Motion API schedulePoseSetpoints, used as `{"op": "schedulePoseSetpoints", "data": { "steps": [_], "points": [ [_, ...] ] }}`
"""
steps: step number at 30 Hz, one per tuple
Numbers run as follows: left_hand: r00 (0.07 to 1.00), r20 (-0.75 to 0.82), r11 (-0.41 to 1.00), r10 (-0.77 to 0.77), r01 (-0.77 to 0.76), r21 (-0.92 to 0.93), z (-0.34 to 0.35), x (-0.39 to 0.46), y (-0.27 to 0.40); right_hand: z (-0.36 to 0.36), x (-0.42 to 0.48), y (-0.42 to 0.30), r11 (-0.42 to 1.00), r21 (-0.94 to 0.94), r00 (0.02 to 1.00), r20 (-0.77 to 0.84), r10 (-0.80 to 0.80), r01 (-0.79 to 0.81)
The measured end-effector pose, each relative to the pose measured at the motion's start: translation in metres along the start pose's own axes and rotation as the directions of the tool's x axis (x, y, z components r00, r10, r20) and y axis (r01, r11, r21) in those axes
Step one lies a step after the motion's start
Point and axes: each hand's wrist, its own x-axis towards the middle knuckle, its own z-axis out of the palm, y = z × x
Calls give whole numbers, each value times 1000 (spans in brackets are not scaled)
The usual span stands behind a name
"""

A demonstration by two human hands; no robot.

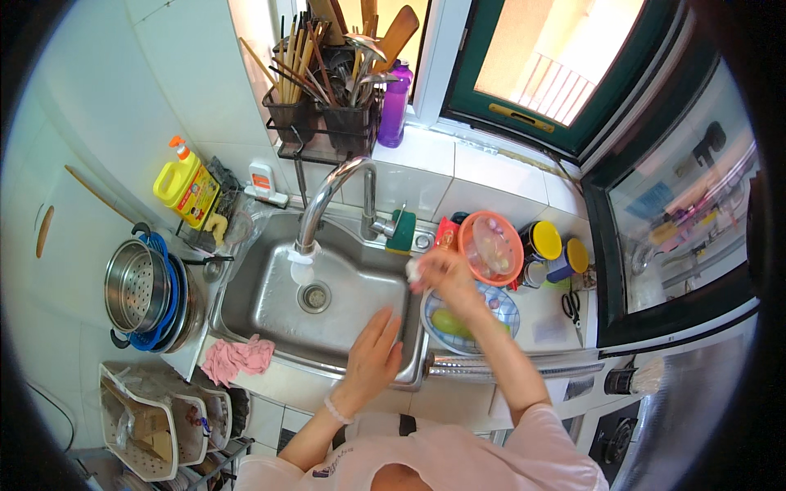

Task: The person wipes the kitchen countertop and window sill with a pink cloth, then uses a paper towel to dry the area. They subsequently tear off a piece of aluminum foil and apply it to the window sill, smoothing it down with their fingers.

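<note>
My right hand (447, 277) is raised at the right rim of the stainless steel sink (362, 294), its fingertips pinching a small white piece (414, 270), blurred, perhaps garlic. Below that forearm lies a blue-and-white checked plate (437, 334) bearing a pale green vegetable (449, 321) and a small pinkish bulb (494, 303). Over the sink's front right part, my left hand (373, 356) holds nothing, its fingers extended and slightly apart. An orange plastic basket (521, 245) with a clear bag of bulbs (491, 245) stands behind the plate.
A chrome faucet (331, 184) arches over the sink, near a green scouring sponge (402, 232). Stacked steamer pots (138, 285) and a pink cloth (238, 359) sit left. Right are yellow-lidded jars (545, 240) and black-handled scissors (571, 307). A utensil rack (325, 123) stands behind.
</note>
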Motion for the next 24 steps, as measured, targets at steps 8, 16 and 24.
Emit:
{"op": "schedulePoseSetpoints", "data": {
  "steps": [8, 16, 24],
  "points": [
    [962, 122, 967, -242, 249, -44, -2, -52, -49, -119, 152, -45, 673, -714, 869, -194, -456, 194],
    [923, 176, 932, -342, 358, -66, 10, -46, -71, -99, 188, -28, 247, -959, 871, 2, -492, 142],
    [939, 245, 959, -241, 269, -87, 28, -24, -82, -126, 258, -31, 166, -979, 827, 5, -562, 119]
  ]
}}
